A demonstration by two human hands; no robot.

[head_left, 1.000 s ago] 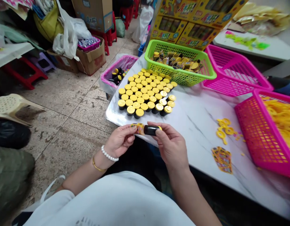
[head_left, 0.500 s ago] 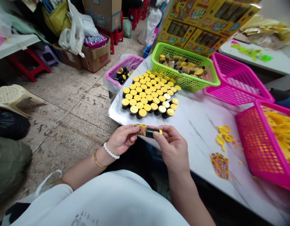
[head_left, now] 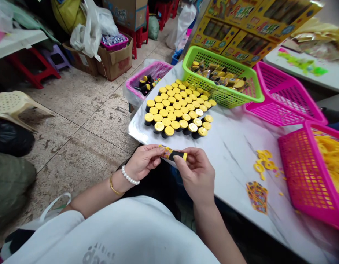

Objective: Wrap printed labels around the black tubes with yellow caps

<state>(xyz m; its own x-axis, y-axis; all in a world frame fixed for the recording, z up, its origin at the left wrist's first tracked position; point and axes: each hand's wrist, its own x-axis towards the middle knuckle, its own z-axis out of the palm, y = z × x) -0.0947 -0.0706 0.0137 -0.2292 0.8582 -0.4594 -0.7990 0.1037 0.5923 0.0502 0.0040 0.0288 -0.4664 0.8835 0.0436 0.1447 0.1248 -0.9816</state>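
Observation:
In front of my body, my right hand [head_left: 198, 174] grips a small black tube with a yellow cap [head_left: 177, 155], the capped end toward the palm. My left hand [head_left: 147, 159] pinches the far edge of a colourful printed label [head_left: 166, 151], which meets the tube's other end. Whether the label is stuck to the tube cannot be made out. Many similar yellow-capped black tubes [head_left: 170, 109] stand upright in a cluster on the white marbled table [head_left: 227, 146]. To the right lies a small stack of printed labels [head_left: 257, 197].
A green basket [head_left: 227, 99] of wrapped yellow-capped pieces stands behind the tubes. Pink baskets [head_left: 304, 183] line the right, one full of yellow ring-shaped parts. Loose yellow rings [head_left: 264, 161] lie nearby. Printed yellow boxes [head_left: 229, 40] are stacked behind; a lined pink bin [head_left: 147, 69] stands left.
My right hand has shifted slightly left and tilted the tube, its capped end lower. The left hand keeps its pinch on the label. The camera view has moved a little.

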